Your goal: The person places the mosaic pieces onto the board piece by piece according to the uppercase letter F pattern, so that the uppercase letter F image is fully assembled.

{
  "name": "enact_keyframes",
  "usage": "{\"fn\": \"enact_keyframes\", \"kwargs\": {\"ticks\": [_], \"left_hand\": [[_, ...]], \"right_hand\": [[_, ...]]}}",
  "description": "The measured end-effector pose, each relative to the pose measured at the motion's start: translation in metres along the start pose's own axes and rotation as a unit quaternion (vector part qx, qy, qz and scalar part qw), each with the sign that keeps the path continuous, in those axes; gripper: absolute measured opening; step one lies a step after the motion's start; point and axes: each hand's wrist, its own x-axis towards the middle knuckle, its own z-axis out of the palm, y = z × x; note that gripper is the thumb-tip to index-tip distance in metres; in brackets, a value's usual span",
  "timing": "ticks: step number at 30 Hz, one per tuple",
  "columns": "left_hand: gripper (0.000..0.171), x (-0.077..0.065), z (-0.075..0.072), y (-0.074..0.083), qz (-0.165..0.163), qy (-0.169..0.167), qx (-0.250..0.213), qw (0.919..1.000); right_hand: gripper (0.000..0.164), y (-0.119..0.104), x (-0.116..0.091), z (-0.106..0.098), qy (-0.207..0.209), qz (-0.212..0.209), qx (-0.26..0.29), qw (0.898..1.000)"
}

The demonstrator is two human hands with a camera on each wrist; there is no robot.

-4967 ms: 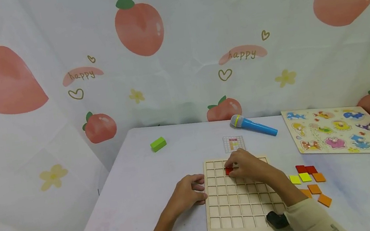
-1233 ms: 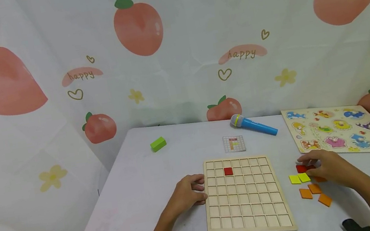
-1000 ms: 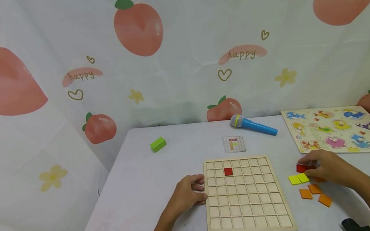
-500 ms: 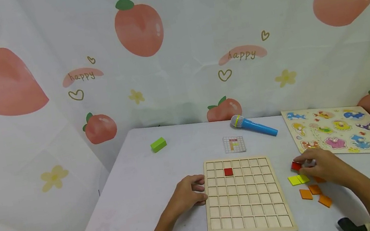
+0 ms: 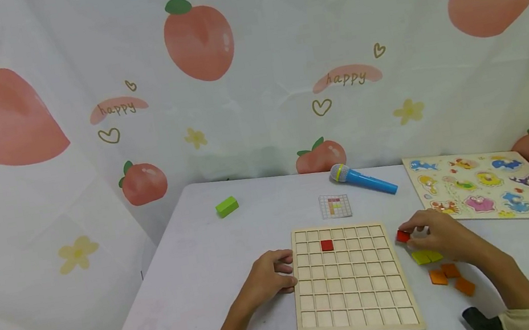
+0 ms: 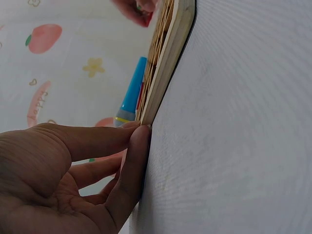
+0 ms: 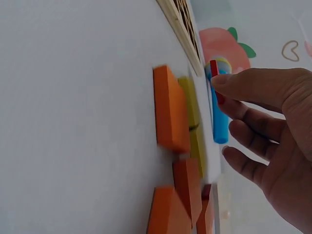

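A light wooden grid board (image 5: 353, 283) lies on the table, with one red tile (image 5: 327, 245) set in a square of its second row. My left hand (image 5: 265, 277) holds the board's left edge; in the left wrist view thumb and fingertips meet at that edge. Just off the board's right side, my right hand (image 5: 436, 230) pinches another red tile (image 7: 216, 78) between thumb and fingers, raised above the table in the right wrist view. Two yellow tiles (image 5: 426, 257) lie below this hand, with several orange tiles (image 5: 438, 277) nearer me. A dark red tile (image 7: 207, 190) shows behind them.
Behind the board lies a small printed grid card (image 5: 335, 206), with a blue toy microphone (image 5: 365, 179) beyond it. A green block (image 5: 227, 207) sits at the back left. An animal puzzle board (image 5: 491, 187) occupies the back right, and a fruit-print curtain hangs behind.
The right hand has let go of the tile now set in the board, moved right to the loose tiles, picked up another red tile and come back leftward with it. The left hand stays put.
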Motion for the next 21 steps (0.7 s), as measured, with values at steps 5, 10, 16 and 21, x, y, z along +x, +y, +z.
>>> {"fn": "enact_keyframes", "kwargs": {"ticks": [5, 10, 16, 21], "left_hand": [[0.062, 0.0, -0.001, 0.0, 0.002, 0.001, 0.001, 1.0], [0.061, 0.0, 0.0, 0.0, -0.002, -0.001, 0.001, 1.0], [0.061, 0.0, 0.0, 0.0, -0.002, -0.002, -0.005, 1.0], [0.061, 0.0, 0.0, 0.0, -0.002, -0.002, -0.006, 1.0]], "right_hand": [[0.029, -0.009, 0.006, 0.005, 0.002, -0.021, 0.007, 1.0], [0.031, -0.017, 0.014, 0.011, -0.003, -0.025, 0.011, 1.0], [0.032, -0.027, 0.021, 0.017, -0.012, -0.024, 0.013, 1.0], [0.033, -0.035, 0.025, 0.021, -0.015, -0.037, 0.02, 0.999]]}}
